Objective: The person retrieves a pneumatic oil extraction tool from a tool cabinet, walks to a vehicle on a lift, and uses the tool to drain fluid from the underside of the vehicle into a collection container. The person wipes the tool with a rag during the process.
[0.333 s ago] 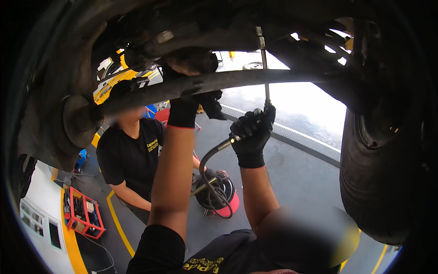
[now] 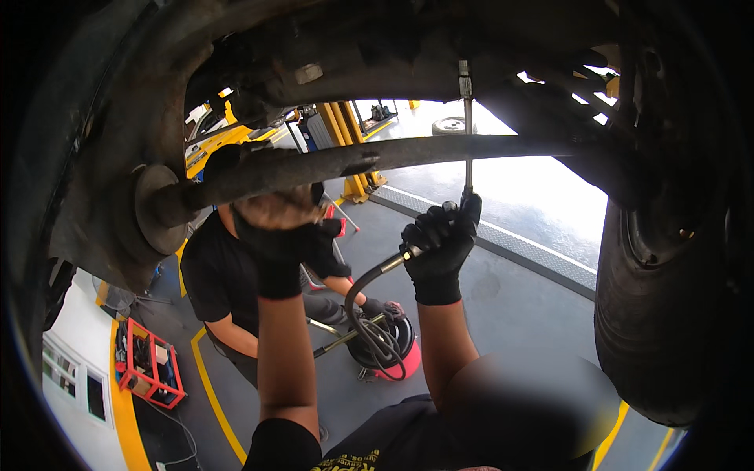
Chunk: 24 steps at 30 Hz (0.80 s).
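My right hand [image 2: 441,250], in a black glove, is closed around the grip of a grease gun. From it a slim metal tube [image 2: 469,169] stands upright, passing by a dark bar, its coupler tip [image 2: 464,78] up against the underside of the vehicle. A dark hose [image 2: 355,294] with a brass-coloured fitting hangs from the grip. My left hand [image 2: 279,243], gloved too, is raised just below the bar [image 2: 393,155], apart from it. Its fingers curl round a brown, crumpled rag [image 2: 283,209], partly hidden by the glove.
A co-worker [image 2: 228,275] in a black shirt bends over a black and pink grease bucket [image 2: 404,365], a gloved hand at its top. A tyre [image 2: 648,314] hangs on the right. A red tool cart [image 2: 153,365] stands at left, yellow lift posts [image 2: 345,141] behind.
My left hand has come down and left from behind the bar, bringing the brown rag below it. My right hand keeps its grip on the grease gun. The view has shifted slightly.
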{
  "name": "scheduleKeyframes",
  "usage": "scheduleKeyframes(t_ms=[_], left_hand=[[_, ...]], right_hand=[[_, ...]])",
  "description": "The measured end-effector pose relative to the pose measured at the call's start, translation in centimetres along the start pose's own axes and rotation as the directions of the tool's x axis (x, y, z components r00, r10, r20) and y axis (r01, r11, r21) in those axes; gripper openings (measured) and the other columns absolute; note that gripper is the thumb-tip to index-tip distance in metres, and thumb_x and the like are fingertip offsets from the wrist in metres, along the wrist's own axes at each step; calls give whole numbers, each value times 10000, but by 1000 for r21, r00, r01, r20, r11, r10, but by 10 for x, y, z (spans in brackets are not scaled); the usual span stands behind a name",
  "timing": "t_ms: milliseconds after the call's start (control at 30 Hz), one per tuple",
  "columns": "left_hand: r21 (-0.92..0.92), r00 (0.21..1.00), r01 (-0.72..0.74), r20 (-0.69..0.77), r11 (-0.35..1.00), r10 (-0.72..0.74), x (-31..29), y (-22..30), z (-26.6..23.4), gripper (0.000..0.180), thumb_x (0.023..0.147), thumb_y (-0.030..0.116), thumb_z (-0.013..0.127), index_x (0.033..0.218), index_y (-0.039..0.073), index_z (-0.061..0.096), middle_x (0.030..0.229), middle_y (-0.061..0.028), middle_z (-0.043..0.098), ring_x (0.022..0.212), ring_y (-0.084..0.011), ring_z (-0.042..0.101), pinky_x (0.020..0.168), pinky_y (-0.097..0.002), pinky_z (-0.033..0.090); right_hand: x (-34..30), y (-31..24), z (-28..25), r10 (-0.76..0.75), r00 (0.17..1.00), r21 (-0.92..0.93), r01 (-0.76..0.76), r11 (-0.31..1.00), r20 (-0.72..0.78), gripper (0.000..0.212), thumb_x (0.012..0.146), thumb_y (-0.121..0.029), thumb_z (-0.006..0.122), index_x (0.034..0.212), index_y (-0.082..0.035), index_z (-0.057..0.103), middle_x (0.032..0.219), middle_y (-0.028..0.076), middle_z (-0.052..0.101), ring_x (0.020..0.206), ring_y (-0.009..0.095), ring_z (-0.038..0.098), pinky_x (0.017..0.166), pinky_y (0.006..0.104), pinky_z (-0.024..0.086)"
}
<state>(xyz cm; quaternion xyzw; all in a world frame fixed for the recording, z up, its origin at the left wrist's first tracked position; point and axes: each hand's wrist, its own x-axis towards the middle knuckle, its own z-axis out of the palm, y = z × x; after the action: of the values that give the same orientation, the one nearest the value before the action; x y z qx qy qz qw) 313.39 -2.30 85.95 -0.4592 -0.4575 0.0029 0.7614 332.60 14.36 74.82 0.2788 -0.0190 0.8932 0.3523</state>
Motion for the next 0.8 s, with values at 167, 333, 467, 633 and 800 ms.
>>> scheduleKeyframes(t_ms=[167, 333, 467, 633, 800], left_hand=[[-124, 964, 259, 87, 958, -250, -45, 4, -67, 662, 925, 668, 520, 1408, 222, 598, 1385, -73, 623, 1256, -355, 587, 1020, -673, 435], [-235, 904, 425, 169, 874, -394, -84, 21, -78, 835, 832, 666, 640, 1461, 131, 516, 1387, -114, 610, 1301, -363, 569, 1060, -619, 445], [-303, 817, 577, 213, 758, -537, -132, 41, -166, 1118, 700, 683, 785, 1513, 14, 411, 1394, -175, 577, 1334, -373, 546, 1080, -547, 473], [-342, 773, 617, 434, 709, -463, -224, 23, -227, 1203, 725, 613, 815, 1531, -101, 279, 1519, -254, 402, 1355, -387, 523, 1113, -492, 473], [-236, 772, 554, 505, 799, -386, -257, 19, -230, 1021, 736, 463, 852, 1496, -12, 362, 1311, -179, 608, 1189, -332, 636, 1078, -484, 499]], right_hand=[[-1, -3, 4, -12, 1000, -57, 13, 998, 22, 475, 1059, -539, 429, 791, -217, 654, 543, -74, 317, 434, 97, 290, 438, 283, 296], [-1, -8, -1, 2, 999, -31, -1, 1000, 50, 444, 1052, -525, 443, 816, -221, 662, 546, -78, 317, 434, 92, 292, 438, 279, 294], [0, -8, -3, 11, 999, -66, -8, 998, 44, 515, 1057, -562, 419, 819, -199, 694, 533, -83, 297, 431, 88, 291, 438, 277, 290], [2, -9, -2, 24, 996, -54, -19, 998, 82, 553, 1058, -586, 407, 809, -197, 710, 525, -86, 283, 427, 86, 282, 440, 278, 289], [2, -8, -2, 30, 997, -28, -29, 999, 71, 558, 1061, -589, 401, 803, -198, 705, 524, -86, 285, 426, 84, 279, 444, 279, 291]])
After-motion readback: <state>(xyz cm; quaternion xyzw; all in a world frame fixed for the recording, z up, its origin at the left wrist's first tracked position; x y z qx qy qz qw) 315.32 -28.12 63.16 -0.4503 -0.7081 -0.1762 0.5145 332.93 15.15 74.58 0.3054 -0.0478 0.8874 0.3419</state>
